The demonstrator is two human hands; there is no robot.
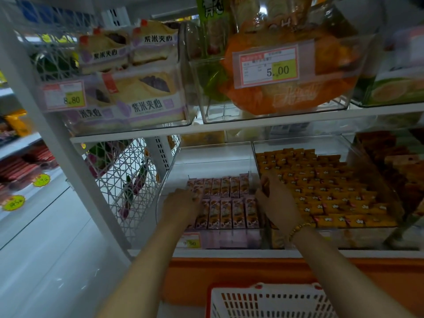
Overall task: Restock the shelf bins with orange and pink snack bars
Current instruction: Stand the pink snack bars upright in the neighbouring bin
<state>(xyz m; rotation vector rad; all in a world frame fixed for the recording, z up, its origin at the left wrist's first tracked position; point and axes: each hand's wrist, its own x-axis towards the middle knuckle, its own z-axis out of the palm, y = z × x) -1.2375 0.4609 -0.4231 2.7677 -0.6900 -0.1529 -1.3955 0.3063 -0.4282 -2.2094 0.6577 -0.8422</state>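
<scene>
A white, red-rimmed basket sits lowest in the head view, under both forearms. The left hand lies on the left end of the pink snack bars, which stand in two rows in the left clear bin; whether its fingers pinch one cannot be told. The right hand, with a beaded bracelet at the wrist, curls at the wall between bins, its grip unclear. Orange snack bars fill the right bin.
</scene>
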